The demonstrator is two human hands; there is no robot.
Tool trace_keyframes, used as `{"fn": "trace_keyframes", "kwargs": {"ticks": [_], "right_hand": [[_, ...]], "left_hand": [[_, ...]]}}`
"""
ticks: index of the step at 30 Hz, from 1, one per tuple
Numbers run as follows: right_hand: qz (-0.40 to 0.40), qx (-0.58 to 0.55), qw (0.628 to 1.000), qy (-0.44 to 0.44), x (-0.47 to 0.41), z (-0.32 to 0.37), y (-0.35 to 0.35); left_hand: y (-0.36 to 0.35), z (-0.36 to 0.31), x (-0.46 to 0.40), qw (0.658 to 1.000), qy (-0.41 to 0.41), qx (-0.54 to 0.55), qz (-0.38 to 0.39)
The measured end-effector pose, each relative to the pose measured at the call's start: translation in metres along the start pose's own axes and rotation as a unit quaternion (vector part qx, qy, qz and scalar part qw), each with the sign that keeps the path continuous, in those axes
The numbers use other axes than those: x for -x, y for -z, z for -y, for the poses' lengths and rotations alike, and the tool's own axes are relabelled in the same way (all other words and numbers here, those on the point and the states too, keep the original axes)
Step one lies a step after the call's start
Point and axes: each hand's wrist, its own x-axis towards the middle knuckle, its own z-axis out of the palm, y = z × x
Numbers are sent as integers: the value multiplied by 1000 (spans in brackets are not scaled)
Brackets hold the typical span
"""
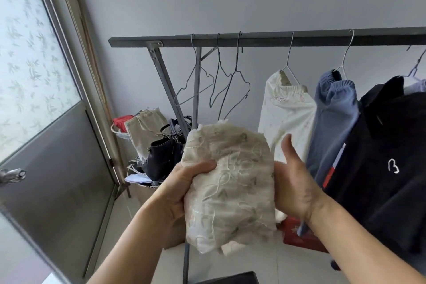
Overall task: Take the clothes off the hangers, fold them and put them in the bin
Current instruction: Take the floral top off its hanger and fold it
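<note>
A folded cream lace garment (228,187) is held upright in front of me. My left hand (184,189) grips its left edge, thumb across the front. My right hand (292,180) lies flat against its right side, thumb raised. Behind it runs a dark metal rail (265,40) with three bare wire hangers (221,80) on the left. To the right hang cream trousers (285,113), a blue garment (334,117) and a black top (387,157) with a white letter. No bin is clearly in view.
A metal door (57,168) with a frosted pane stands at the left. In the corner sits a pile of bags: a black handbag (163,154), a beige bag (145,131) and a basket with red cloth (122,122). A red box (299,235) lies on the floor.
</note>
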Motion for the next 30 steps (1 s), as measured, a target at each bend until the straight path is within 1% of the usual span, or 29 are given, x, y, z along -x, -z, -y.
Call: {"fn": "trace_keyframes", "kwargs": {"ticks": [1,2,3,4,6,7,9,10,12,14,16,18,19,21,23,26,27,28,30], "right_hand": [[-15,18,1000,6,-4,-1,0],[-35,61,997,18,-10,-3,-2],[-56,104,992,34,-17,-7,-1],[-88,120,987,56,-24,-12,0],[-129,100,981,109,-32,-19,-5],[-149,78,977,132,-38,-22,-4],[-179,50,968,168,-45,-24,-3],[-180,43,968,169,-48,-26,-5],[-135,26,982,133,-53,-32,-5],[-85,31,994,59,-55,-40,-9],[-79,42,995,37,-62,-51,-10],[-108,51,992,49,-75,-64,-12],[-127,58,989,50,-81,-69,-12],[-148,77,985,43,-90,-76,-12],[-134,98,986,16,-97,-83,-11],[-101,134,985,-47,-110,-97,-13],[-96,146,983,-61,-114,-102,-13],[-92,156,981,-69,-118,-107,-14],[-85,162,980,-77,-124,-115,-14]], "left_hand": [[3,1,-3,998,-25,-36,-42],[6,3,-6,994,-47,-70,-69],[8,5,-8,991,-59,-87,-85],[9,6,-10,989,-65,-95,-91],[13,12,-10,992,-75,-75,-68],[16,16,-7,995,-68,-64,-48],[22,26,-1,996,-35,-76,-9],[28,30,1,996,-25,-82,-9],[40,38,0,997,-34,-63,-38],[52,42,-3,996,-60,-19,-64],[62,46,-3,994,-80,-36,-72],[77,52,-4,988,-83,-101,-85],[87,55,-4,986,-74,-129,-81],[108,57,-6,987,-34,-151,-36],[128,50,-11,993,1,-118,-7],[147,34,-24,995,-2,-104,-2],[148,30,-28,994,-14,-106,-14],[148,28,-33,993,-31,-107,-43],[151,31,-43,983,-59,-97,-146]]}}
